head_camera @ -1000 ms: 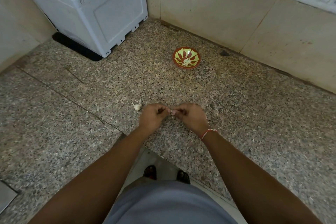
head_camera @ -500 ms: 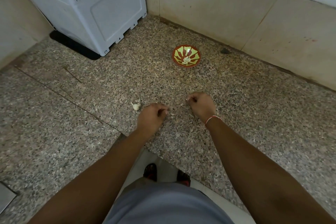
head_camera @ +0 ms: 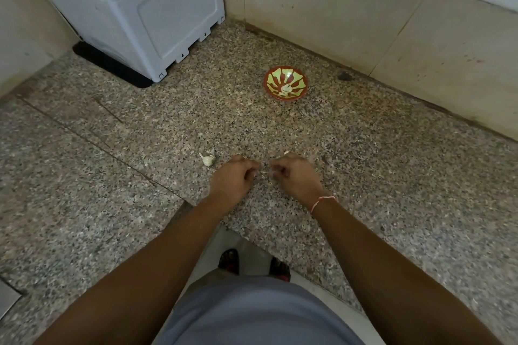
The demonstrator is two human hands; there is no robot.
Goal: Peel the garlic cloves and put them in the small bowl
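Both hands pinch at one small clove between them, left hand and right hand with fingers curled, peeling it just above the counter. Another unpeeled piece lies left. The bowl beyond already holds peeled garlic, so the work seems partly done.

The speckled brown stone surface holds a small red bowl with green stripes, a white bit of garlic and a big white plastic box.
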